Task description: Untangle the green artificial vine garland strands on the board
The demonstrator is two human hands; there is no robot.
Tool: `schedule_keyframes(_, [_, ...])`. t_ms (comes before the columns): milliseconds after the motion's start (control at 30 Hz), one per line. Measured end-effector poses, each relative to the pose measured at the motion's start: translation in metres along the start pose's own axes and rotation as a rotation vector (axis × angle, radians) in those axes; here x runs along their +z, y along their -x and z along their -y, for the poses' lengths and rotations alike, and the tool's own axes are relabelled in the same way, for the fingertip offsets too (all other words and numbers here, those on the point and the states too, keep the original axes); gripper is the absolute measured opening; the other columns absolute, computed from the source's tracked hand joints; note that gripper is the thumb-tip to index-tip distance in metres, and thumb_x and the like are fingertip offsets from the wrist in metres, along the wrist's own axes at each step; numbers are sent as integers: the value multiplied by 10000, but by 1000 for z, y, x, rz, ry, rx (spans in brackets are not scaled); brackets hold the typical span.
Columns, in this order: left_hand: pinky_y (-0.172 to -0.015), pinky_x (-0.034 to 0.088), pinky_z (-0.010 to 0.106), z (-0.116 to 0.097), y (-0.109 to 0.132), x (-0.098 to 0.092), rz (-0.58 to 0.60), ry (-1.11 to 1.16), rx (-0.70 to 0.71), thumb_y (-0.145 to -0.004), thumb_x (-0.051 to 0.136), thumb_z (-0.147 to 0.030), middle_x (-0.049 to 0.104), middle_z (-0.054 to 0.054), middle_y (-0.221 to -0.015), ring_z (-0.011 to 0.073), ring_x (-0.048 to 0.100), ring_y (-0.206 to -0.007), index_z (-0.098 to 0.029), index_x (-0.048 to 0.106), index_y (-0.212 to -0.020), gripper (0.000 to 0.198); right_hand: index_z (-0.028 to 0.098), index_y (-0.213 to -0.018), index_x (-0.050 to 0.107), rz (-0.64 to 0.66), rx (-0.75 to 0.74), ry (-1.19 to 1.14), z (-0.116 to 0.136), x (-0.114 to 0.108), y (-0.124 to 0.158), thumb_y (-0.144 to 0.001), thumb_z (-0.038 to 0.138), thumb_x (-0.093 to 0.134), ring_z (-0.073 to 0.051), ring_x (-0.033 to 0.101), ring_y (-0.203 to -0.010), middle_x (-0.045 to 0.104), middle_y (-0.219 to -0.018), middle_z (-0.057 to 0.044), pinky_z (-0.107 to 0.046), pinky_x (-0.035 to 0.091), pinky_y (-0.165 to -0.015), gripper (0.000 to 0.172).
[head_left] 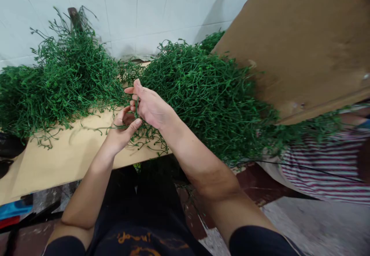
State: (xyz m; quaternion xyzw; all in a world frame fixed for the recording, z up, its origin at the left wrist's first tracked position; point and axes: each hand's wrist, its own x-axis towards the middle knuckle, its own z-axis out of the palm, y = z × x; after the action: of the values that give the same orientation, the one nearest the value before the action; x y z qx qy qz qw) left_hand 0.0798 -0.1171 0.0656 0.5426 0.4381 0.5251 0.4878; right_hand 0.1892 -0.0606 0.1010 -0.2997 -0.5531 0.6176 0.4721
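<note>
My two hands meet over the table's edge, between two heaps of thin green plastic-looking plant stems. My right hand (150, 106) is above and slightly right, its fingers curled around a short green stem (137, 107) that stands nearly upright. Just below it, my left hand (123, 127) is closed at the lower end of that stem, thumb toward the right. A thin strand trails leftward from the left hand across the board. The large right heap (199, 90) lies close beside my right wrist. Behind and left of the hands is the left heap (72, 79). The exact finger contact is partly hidden.
A pale board tabletop (66, 152) carries the heaps, with loose sprigs near its front. White tiled wall (162, 5) stands behind. A large brown panel (300, 44) leans in at the right. A person in a striped garment (326, 167) is partly visible at the right.
</note>
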Motion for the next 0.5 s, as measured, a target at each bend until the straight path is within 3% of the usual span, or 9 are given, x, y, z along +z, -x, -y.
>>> schedule_keyframes(100, [-569, 424, 226, 0, 4, -6, -54, 30, -48, -725, 657, -458, 649, -2, -697, 92, 574, -569, -150, 542, -1118, 512, 169, -846, 585, 45, -2, 74, -2, 4, 4, -783, 673, 435, -81, 448, -607, 429, -683, 11, -233, 409, -571, 530])
schedule_keyframes(200, [-506, 383, 202, -3, 13, -19, -117, 97, -35, -742, 643, -435, 597, -27, -579, 70, 514, -497, -154, 627, -1003, 384, 168, -807, 600, 53, 11, 93, -4, 3, 6, -778, 605, 515, -70, 448, -626, 456, -682, 21, -223, 414, -614, 446])
schedule_keyframes(300, [-499, 384, 193, -11, 32, -43, -191, 100, -20, -736, 663, -378, 580, -25, -566, 68, 483, -511, -188, 681, -931, 273, 159, -827, 602, 81, -19, 175, -9, 0, 5, -808, 524, 518, -69, 449, -615, 495, -679, 20, -226, 418, -620, 375])
schedule_keyframes(367, [-508, 400, 204, -21, 54, -66, -218, 10, -15, -728, 674, -351, 582, -21, -554, 79, 481, -516, -228, 708, -902, 216, 140, -901, 616, 118, -89, 355, -15, 0, 7, -815, 453, 534, -87, 489, -673, 559, -759, -13, -249, 440, -674, 335])
schedule_keyframes(433, [-516, 426, 228, -31, 84, -94, -157, -188, -95, -698, 698, -343, 608, -18, -552, 99, 507, -507, -268, 730, -854, 176, 114, -1022, 625, 175, -201, 664, -23, 3, 10, -800, 393, 571, -145, 533, -846, 603, -936, -83, -311, 443, -802, 361])
schedule_keyframes(500, [-470, 429, 243, -36, 120, -123, 78, -441, -340, -669, 705, -357, 633, -30, -535, 137, 555, -491, -327, 743, -824, 162, 108, -1110, 625, 267, -281, 1035, -33, 6, 15, -781, 373, 602, -244, 493, -1051, 582, -1100, -138, -398, 390, -920, 423])
